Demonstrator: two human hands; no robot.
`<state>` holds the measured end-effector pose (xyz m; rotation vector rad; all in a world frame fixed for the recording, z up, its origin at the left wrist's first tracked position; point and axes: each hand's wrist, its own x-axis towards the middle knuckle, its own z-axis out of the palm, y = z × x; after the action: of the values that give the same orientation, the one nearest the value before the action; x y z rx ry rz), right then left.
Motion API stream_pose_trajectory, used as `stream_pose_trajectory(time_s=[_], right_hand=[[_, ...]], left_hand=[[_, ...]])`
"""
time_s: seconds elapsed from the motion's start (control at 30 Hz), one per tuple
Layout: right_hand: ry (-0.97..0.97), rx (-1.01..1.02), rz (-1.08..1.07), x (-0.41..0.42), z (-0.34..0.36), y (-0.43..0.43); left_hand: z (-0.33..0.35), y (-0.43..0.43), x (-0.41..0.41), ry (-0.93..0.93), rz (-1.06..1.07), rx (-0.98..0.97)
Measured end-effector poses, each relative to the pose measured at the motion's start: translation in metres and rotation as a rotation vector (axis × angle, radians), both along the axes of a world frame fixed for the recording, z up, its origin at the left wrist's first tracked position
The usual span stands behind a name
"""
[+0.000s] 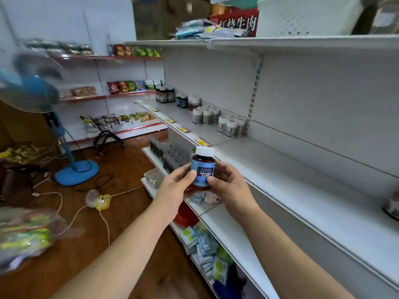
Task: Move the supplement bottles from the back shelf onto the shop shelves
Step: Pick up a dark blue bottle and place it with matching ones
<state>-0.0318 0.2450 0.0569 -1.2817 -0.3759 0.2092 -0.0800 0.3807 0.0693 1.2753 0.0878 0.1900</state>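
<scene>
Amber bottle gripped by left hand, right hand, white shelf beside, fan beyond

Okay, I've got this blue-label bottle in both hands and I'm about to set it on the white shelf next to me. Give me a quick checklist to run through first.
1. Grip: left hand and right hand both hold the bottle. Ok.
2. Bottle upright, white cap on top. Ok.
3. Cap screwed tight. Cannot tell.
4. Bare spot on the middle shelf just right of the hands. Ok.
5. Label turned toward you, not the shelf back. Ok.
6. Same product as the blue-label bottles further down that shelf. Cannot tell, they are too small to read.
</scene>
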Motion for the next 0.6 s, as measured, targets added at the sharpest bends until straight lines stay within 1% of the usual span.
stream_pose_trajectory(time_s=[0.13, 0.27, 0.47, 0.6], right_hand=[[0.01, -0.017, 0.052, 0.024, -0.001, 0.083], [0.006, -0.032, 0.088, 0.06, -0.006, 0.146], [-0.013, -0.067, 0.099, 0.148, -0.016, 0.226], [-0.009, -0.04, 0.114, 0.216, -0.006, 0.272]], left_hand=[[-0.001, 0.081, 0.015, 0.009, 0.048, -0.01], [-0.011, 0.142, 0.045, 0.012, 0.101, -0.025], [-0.027, 0.221, 0.132, 0.02, 0.132, -0.03], [-0.022, 0.267, 0.202, 0.026, 0.127, -0.01]])
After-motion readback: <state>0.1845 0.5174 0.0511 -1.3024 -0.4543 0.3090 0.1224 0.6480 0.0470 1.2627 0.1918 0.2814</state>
